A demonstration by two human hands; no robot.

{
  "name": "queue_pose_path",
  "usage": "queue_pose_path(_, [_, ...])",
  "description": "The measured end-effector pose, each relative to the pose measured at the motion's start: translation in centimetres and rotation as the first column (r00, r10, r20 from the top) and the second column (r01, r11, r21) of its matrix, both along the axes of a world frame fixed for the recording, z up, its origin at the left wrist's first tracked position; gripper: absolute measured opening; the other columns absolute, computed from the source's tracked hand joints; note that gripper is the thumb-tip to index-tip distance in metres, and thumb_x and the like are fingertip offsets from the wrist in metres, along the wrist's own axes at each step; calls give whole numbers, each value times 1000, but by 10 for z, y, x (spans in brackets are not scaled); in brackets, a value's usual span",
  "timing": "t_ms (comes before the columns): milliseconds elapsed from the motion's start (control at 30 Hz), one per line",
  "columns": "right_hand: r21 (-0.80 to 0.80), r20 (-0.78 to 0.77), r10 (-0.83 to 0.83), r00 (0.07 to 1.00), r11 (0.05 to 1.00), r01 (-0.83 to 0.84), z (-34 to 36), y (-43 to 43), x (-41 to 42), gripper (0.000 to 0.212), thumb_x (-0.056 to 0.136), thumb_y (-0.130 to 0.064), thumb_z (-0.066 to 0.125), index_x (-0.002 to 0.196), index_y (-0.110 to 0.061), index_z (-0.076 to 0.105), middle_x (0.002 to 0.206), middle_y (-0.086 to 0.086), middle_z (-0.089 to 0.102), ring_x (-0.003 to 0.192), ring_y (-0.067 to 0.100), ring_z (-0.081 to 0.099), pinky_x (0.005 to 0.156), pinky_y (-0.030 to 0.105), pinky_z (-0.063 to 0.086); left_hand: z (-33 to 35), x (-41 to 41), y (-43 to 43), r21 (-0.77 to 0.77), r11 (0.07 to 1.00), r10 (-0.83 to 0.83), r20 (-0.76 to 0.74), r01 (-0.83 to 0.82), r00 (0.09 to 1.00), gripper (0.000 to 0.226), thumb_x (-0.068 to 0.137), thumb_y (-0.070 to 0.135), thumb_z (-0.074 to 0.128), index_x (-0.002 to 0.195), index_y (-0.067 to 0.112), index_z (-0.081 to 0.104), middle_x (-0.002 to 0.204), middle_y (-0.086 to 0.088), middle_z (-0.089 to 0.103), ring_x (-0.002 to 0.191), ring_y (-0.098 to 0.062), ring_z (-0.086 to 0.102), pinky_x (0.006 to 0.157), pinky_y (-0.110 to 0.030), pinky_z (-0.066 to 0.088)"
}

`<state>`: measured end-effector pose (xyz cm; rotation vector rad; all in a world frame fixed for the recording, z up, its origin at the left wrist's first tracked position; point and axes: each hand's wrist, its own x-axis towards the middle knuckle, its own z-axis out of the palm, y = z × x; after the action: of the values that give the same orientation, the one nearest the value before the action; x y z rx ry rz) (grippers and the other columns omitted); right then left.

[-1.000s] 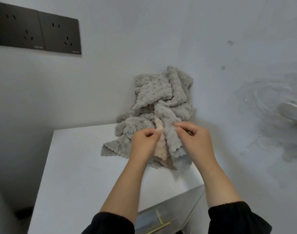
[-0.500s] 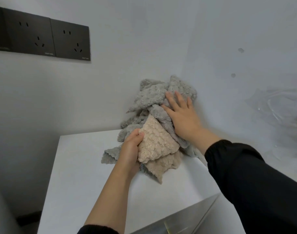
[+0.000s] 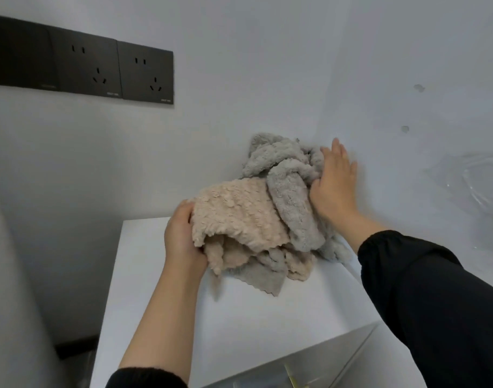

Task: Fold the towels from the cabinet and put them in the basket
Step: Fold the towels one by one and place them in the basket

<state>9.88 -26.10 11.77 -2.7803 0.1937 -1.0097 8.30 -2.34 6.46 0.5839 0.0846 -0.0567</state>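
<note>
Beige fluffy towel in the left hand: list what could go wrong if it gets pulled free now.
1. A grey fluffy towel lies draped over the beige fluffy towel, so a pull by the left hand may drag it along.
2. The right hand only presses the pile's upper part; lower towels near the right edge of the white cabinet top could slide off.

We see towel pile (image 3: 273,219) on cabinet top (image 3: 155,289), in far right corner, against wall (image 3: 239,65). Our left hand (image 3: 180,236) holds pile's left side. Our right hand (image 3: 335,186) lies flat on pile's right side, next to wall. Up left on wall, sockets (image 3: 113,71).
</note>
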Motion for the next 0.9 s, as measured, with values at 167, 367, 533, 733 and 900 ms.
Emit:
queue_pose_path(167, [-564,-115,304,946,764,-314,-15,34,-3,59,94,-45,25,150,-26,23,160,4,6,147,24,-3,115,50,-10,-4,-7,0,42,994,-96,-81,99,992,17,88,9,52,72,11,56,68,-5,59,68,-19,59,69,-31,49])
queue_pose_path(367, [-785,-330,-202,922,602,-149,-28,10,26,72,97,-25,40,153,-18,-4,160,3,-15,145,28,-20,108,56,-18,4,-3,17,-267,953,129,-71,-143,989,38,96,14,36,64,14,58,58,-4,60,62,-18,62,64,-23,53])
queue_pose_path(533, [-625,-329,-135,935,774,-108,-47,18,24,62,98,-30,34,153,-14,11,161,5,-5,147,27,-12,112,57,-11,-1,15,56,6,878,479,-48,-479,877,19,90,8,44,79,14,60,81,-5,61,79,-22,60,80,-38,53])
queue_pose_path(733, [-390,-151,282,948,864,-319,-74,95,-8,68,91,-53,26,146,-13,34,159,9,13,148,25,1,115,54,-7,-10,7,64,382,533,794,83,-755,602,30,94,3,35,71,21,39,74,10,44,57,6,42,58,-6,35])
queue_pose_path(900, [-743,-347,62,936,591,-314,-113,90,3,65,95,-51,32,152,-21,20,160,8,10,147,32,0,111,57,-16,-30,22,57,549,666,586,36,-506,810,18,95,8,36,92,10,53,90,-5,52,83,-17,48,74,-24,38])
